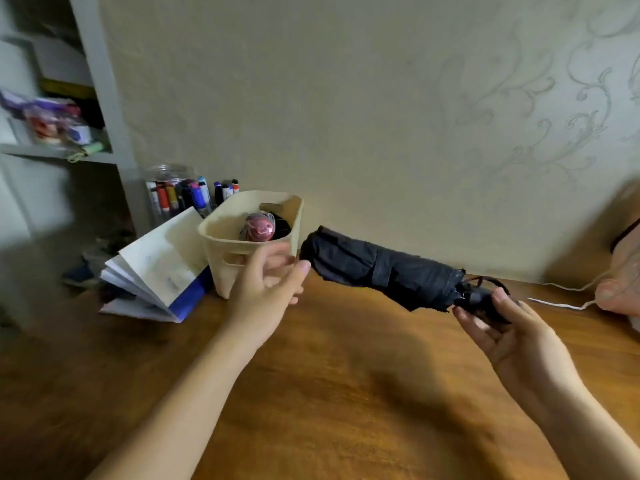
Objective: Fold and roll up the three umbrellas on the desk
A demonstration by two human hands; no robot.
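A rolled-up black umbrella (377,270) hangs in the air above the wooden desk (329,393), its closed canopy pointing left. My right hand (512,336) grips its black handle at the right end. My left hand (268,285) is open, fingers spread, with a fingertip just at the canopy's left end. A cream plastic basket (225,251) stands behind my left hand. Inside it lies a folded pink umbrella (259,229) and something dark behind it, which I cannot make out.
An open booklet (156,268) leans on a blue box left of the basket. Markers and a glass jar (187,195) stand by the wall. Another person's hand (620,282) and a white cable (557,303) are at the right edge. Shelves stand at the left.
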